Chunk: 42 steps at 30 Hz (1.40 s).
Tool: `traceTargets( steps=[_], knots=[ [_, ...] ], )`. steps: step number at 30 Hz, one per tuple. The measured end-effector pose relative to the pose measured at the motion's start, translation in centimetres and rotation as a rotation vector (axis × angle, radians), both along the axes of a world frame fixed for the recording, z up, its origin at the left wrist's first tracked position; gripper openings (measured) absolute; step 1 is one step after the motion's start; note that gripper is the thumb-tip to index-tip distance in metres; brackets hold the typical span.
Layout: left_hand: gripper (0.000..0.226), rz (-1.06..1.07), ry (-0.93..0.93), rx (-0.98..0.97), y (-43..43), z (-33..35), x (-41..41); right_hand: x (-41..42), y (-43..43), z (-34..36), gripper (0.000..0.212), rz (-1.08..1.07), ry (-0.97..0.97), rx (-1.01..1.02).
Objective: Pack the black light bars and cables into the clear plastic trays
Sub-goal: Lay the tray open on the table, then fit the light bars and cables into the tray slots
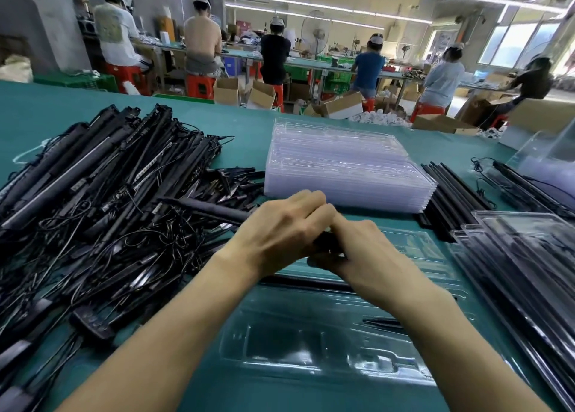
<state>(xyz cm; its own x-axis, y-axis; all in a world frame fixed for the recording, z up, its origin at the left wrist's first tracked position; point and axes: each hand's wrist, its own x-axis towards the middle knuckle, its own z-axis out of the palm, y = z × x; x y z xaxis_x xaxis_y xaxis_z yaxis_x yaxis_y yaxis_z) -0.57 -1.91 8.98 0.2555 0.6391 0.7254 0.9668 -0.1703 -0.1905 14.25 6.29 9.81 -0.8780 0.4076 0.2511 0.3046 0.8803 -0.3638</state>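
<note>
From the head view, both hands meet over the middle of the green bench (249,125). The left hand (280,234) is curled over a black bar (211,209), which sticks out to the left above the edge of the pile (93,193). The right hand (357,253) touches the left, its fingers wrapped round a dark piece between the two. This seems to be the same bar's near end, though the fingers hide most of it. Directly below the hands lies an open clear tray (295,343), flat on the bench, with a second bar (311,279) lying across its far part. The pile fills the left side of the bench, a tangle of black bars and thin cables. Beyond the hands stands a neat stack (342,168) of empty clear trays. Just right of the stack some loose bars (441,190) lie side by side. Packed trays (529,256) holding black bars overlap each other at the right edge, near the open tray. Behind the bench, workers (273,53) sit on red stools at a long table, backs to the camera.
</note>
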Motion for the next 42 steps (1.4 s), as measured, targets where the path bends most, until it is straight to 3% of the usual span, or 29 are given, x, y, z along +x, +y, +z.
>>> traceTargets(
  steps=[2, 5, 9, 13, 18, 21, 23, 25, 27, 28, 29, 31, 33, 34, 36, 39, 42],
  knots=[
    [0.013, 0.055, 0.091, 0.104, 0.0, 0.1, 0.1, 0.1, 0.4, -0.4, 0.013, 0.027, 0.004, 0.009],
    [0.016, 0.157, 0.143, 0.200, -0.5, 0.2, 0.3, 1.1, 1.0, -1.4, 0.012, -0.019, 0.167, -0.094],
    [0.044, 0.240, -0.049, 0.166, -1.7, 0.0, 1.6, 2.3, 0.0, -2.8, 0.013, -0.136, 0.411, -0.326],
    [0.046, 0.389, -0.572, -0.224, -2.6, -0.3, 2.8, 2.5, -1.5, -3.8, 0.015, -0.214, 0.693, -0.844],
    [0.030, -0.036, -1.184, -0.707, -3.9, -0.8, 2.8, 2.4, -1.3, -2.1, 0.010, -0.216, 1.040, -1.436],
    [0.020, -0.136, -1.330, -1.119, -6.0, -0.3, 1.5, 3.3, 0.7, -0.1, 0.014, -0.201, 1.226, -1.606],
    [0.022, -0.173, -1.339, -1.262, -6.8, -0.1, 1.1, 4.1, 2.0, 0.9, 0.017, -0.228, 1.300, -1.621],
    [0.031, -0.122, -1.372, -1.109, -6.6, 0.0, 1.4, 4.6, 2.8, 1.7, 0.006, -0.247, 1.333, -1.639],
    [0.034, -0.023, -1.507, -0.738, -5.5, 0.4, 1.6, 4.8, 3.1, 2.2, 0.008, -0.265, 1.332, -1.655],
    [0.034, 0.024, -1.521, -0.528, -4.9, 1.0, 1.4, 4.7, 2.9, 2.4, 0.013, -0.263, 1.327, -1.666],
    [0.033, 0.087, -1.418, -0.326, -4.2, 1.6, 1.2, 4.7, 2.7, 2.4, 0.020, -0.243, 1.325, -1.689],
    [0.030, 0.248, -0.995, -0.013, -3.2, 2.9, 0.5, 4.4, 2.0, 2.3, 0.033, -0.157, 1.313, -1.725],
    [0.030, 0.239, -0.749, 0.136, -2.7, 3.8, 0.9, 3.7, 0.9, 2.0, 0.030, -0.089, 1.221, -1.736],
    [0.030, 0.198, -0.703, 0.135, -2.5, 4.0, 1.4, 3.3, 0.0, 1.9, 0.021, -0.050, 1.135, -1.738],
    [0.031, 0.145, -0.668, 0.049, -2.2, 3.9, 2.7, 2.2, -1.6, 0.8, 0.053, 0.078, 0.981, -1.760],
    [0.034, 0.078, -0.676, -0.137, -2.0, 3.5, 3.9, 0.7, -3.7, -0.8, 0.064, 0.200, 0.849, -1.704],
    [0.038, 0.006, -0.622, -0.224, -2.3, 3.1, 4.5, 0.2, -4.5, -0.4, 0.069, 0.045, 0.874, -1.573]
  ],
)
